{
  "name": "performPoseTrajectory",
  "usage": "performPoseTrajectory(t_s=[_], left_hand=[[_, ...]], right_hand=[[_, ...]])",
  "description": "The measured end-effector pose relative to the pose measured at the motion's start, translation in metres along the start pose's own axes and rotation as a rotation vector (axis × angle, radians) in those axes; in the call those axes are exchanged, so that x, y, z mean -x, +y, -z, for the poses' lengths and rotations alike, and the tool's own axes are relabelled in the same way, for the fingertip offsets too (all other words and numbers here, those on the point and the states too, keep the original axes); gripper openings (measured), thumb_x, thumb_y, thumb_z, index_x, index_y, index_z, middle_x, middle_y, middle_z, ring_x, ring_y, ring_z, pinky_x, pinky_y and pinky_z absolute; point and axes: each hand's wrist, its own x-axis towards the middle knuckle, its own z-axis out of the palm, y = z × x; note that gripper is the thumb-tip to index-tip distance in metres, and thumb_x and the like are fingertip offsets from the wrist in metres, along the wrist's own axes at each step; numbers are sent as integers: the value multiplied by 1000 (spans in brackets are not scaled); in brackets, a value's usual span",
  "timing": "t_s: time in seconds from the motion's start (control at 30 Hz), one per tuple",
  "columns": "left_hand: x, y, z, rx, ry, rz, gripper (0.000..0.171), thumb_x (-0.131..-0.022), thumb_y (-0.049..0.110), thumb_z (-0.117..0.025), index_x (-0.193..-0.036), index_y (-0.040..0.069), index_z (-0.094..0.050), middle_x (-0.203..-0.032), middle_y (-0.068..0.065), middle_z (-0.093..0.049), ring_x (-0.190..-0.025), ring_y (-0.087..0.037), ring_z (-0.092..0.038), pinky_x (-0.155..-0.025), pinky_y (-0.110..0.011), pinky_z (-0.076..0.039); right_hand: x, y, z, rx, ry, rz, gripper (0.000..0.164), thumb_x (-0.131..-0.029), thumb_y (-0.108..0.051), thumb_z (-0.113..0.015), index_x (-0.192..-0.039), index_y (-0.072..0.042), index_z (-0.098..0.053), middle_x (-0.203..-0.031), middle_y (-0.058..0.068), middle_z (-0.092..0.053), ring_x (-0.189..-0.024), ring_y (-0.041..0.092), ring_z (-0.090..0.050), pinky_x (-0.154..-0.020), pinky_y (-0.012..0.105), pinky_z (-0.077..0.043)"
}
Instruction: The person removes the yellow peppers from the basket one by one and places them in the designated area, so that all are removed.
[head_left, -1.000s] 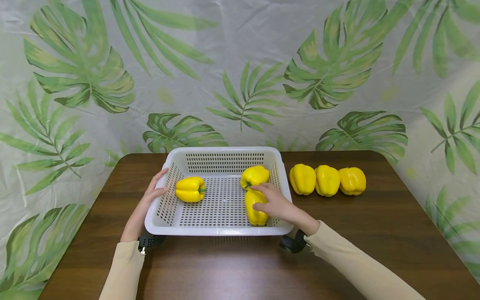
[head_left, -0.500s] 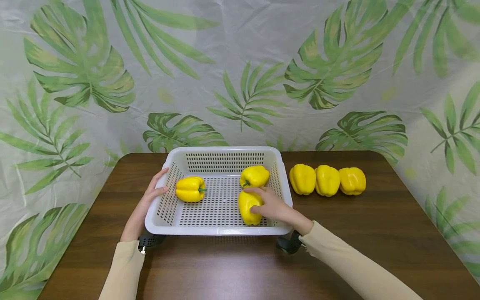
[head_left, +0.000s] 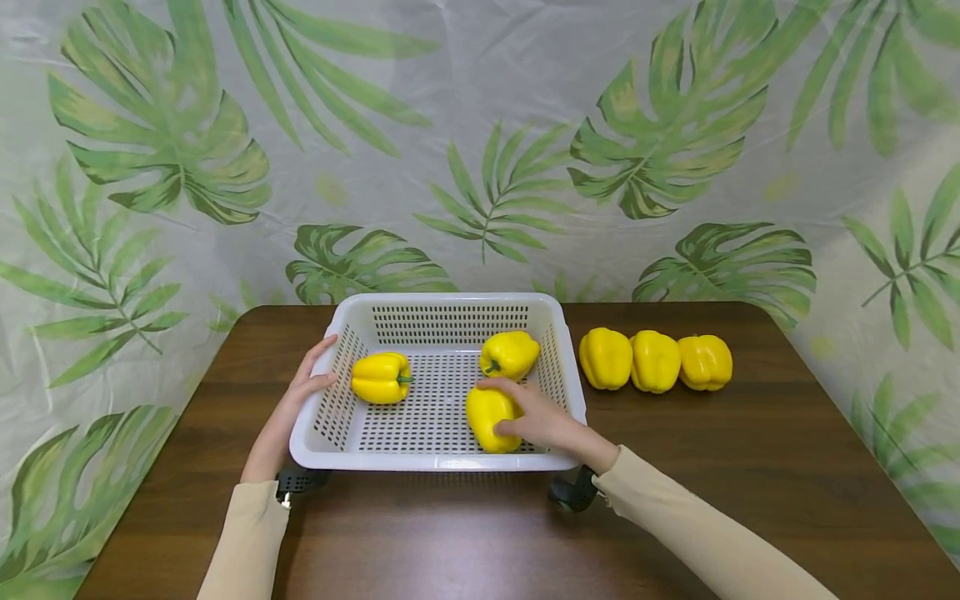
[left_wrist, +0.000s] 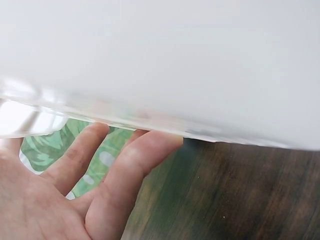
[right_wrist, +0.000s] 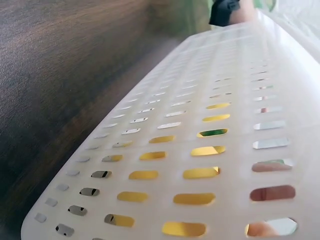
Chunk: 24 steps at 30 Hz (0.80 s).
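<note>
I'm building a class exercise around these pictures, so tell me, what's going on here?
A person is handling yellow bell peppers at a wooden table. The left hand touches the left rim of a white basket, while the right hand grips one pepper inside it. Two other peppers lie in the basket, one on the left and one behind the gripped one. Three more sit in a row on the table, right of the basket.

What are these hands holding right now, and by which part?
The right hand grips the nearest yellow pepper in the white basket around its right side; the left hand holds the basket itself by its left rim.
</note>
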Motion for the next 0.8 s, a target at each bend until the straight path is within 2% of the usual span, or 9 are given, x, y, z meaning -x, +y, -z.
performPoseTrajectory(t_s=[0.13,0.23,0.5,0.6,0.8], left_hand=[[0,0,0,3,4,1,61,-97,3,-31,-150,32,-25,-156,-23,1,-132,-40,-21,-87,-33,-45],[0,-1,1,13,6,-4,61,-96,2,-31,-148,34,-29,-155,-23,1,-130,-34,-26,-87,-31,-45],[-2,-1,2,29,10,-54,60,-94,-1,-32,-142,36,-39,-151,-28,-2,-117,-13,-44,-86,-29,-46],[-1,-2,2,33,6,-43,60,-95,0,-32,-144,35,-36,-152,-27,-1,-118,-15,-42,-86,-30,-46],[1,-1,1,9,13,1,60,-97,3,-32,-149,33,-27,-155,-23,0,-127,-31,-30,-87,-32,-46]], right_hand=[[0,1,0,-17,3,38,57,-82,-4,-67,-137,-10,-50,-136,21,-47,-108,33,-48,-88,49,-41],[0,0,1,-47,6,55,58,-83,-3,-67,-137,-9,-49,-137,20,-47,-109,31,-49,-89,49,-41],[0,-3,1,-224,16,51,62,-85,-5,-65,-142,-11,-43,-145,15,-39,-117,33,-46,-96,53,-38],[0,-3,1,-254,26,45,63,-85,-6,-65,-143,-13,-42,-146,14,-37,-117,33,-46,-95,51,-40],[1,-4,3,-292,54,70,63,-86,-10,-64,-144,-16,-41,-149,10,-34,-121,33,-42,-96,50,-38]])
